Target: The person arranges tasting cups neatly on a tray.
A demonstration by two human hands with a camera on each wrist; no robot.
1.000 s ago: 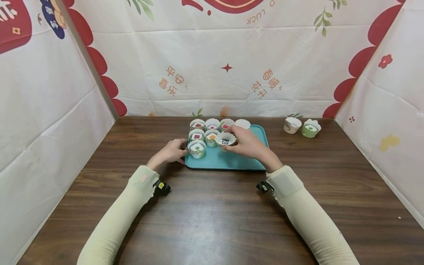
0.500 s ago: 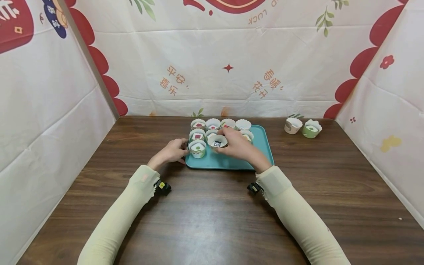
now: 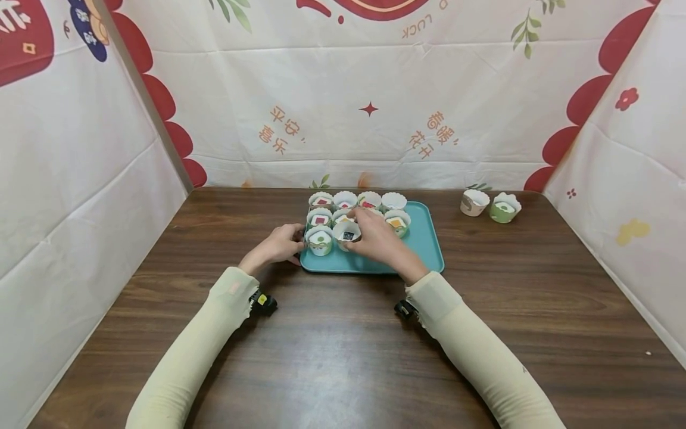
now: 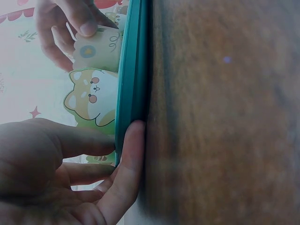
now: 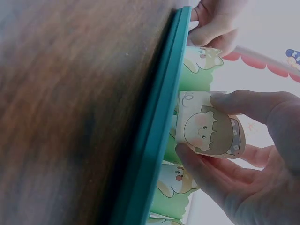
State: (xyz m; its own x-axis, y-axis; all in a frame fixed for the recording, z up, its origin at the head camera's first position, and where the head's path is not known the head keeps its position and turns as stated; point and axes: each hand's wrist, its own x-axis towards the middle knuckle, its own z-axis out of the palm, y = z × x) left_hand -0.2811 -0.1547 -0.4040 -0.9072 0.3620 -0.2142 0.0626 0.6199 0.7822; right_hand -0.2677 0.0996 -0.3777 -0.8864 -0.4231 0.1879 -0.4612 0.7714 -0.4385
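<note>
A teal tray (image 3: pixel 426 238) lies on the wooden table, bearing several scalloped paper baking cups in rows. My right hand (image 3: pixel 379 239) holds a paper cup (image 3: pixel 346 227) by its sides, thumb on one side and fingers on the other. Inside this cup is a dark square; a cartoon child's face (image 5: pixel 201 129) is printed on its outside. It is right of the front-left green cup (image 3: pixel 320 242), low over the tray; whether it touches the tray I cannot tell. At the tray's left edge, my left hand (image 3: pixel 276 244) pinches the rim (image 4: pixel 132 61).
Two more paper cups stand on the table to the right of the tray, a beige cup (image 3: pixel 474 203) and a green cup (image 3: pixel 504 208). Printed white cloth (image 3: pixel 343 119) walls off the back and both sides of the table.
My right hand has carried the cup leftward and down to beside the front-left green cup. A middle-row cup with an orange square has come into view behind it. My left hand stays put.
</note>
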